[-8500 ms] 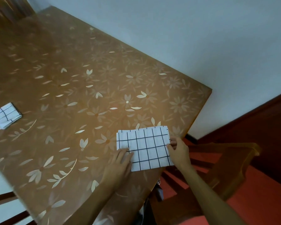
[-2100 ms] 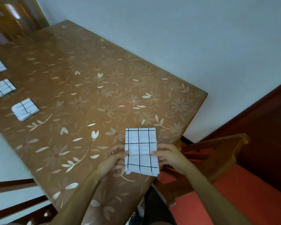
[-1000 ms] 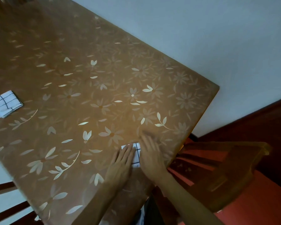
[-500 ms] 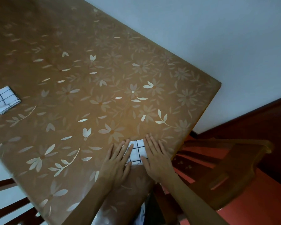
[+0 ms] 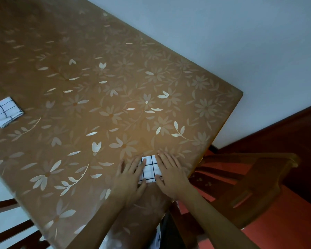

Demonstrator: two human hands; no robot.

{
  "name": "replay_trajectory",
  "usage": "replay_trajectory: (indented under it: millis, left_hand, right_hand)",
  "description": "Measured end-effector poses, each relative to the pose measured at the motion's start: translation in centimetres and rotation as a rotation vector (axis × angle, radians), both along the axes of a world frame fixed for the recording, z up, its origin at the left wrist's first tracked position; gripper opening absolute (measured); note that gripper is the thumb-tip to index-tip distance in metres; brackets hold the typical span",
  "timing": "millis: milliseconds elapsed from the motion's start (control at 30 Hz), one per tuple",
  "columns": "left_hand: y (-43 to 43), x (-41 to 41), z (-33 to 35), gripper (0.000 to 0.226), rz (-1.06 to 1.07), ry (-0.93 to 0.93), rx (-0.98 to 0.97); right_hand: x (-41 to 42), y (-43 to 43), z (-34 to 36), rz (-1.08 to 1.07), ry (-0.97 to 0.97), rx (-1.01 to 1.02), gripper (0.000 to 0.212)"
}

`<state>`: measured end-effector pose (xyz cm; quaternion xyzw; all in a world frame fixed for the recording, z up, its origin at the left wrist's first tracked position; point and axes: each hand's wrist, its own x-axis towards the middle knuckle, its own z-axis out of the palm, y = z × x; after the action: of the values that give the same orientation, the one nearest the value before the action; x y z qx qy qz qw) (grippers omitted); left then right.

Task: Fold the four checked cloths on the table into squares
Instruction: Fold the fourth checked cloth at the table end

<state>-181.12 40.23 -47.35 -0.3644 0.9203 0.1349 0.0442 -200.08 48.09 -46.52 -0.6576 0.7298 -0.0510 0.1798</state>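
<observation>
A: How are the hands placed?

B: Palms down, side by side at the bench's [image 5: 97,87] near edge; the left hand [image 5: 131,175] and the right hand [image 5: 171,175] lie flat, with the fingers [image 5: 164,157] straight, slightly spread and gripping nothing.

A: And the cloth?

B: The checked cloth [image 5: 150,169] lies under and between them; each hand presses one side, and a strip shows in the gap; it is white with thin dark grid lines. Another folded cloth [image 5: 4,112] lies well apart, at the left.

The flowered brown table [image 5: 115,83] bears a folded checked cloth [image 5: 4,111] far left and a second cloth [image 5: 150,168] near its corner.
</observation>
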Motion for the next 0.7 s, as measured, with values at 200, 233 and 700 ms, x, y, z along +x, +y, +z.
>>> replay_trajectory:
  millis: [200,233,700]
  left_hand:
    - [-3.0,-3.4,2.5,0.041,0.149,0.073,0.102]
    - [-3.4,-3.3,2.7,0.04,0.16,0.107,0.132]
    - [4.8,2.5,13.5,0.032,0.472,0.789,0.632]
  right_hand:
    - [-0.3,-4.0,3.5,-0.066,-0.005,0.076,0.035]
    - [-0.4,-4.3,4.1,-0.088,-0.036,0.103,0.027]
    - [5.7,3.0,13.3,-0.092,-0.089,-0.248,0.081]
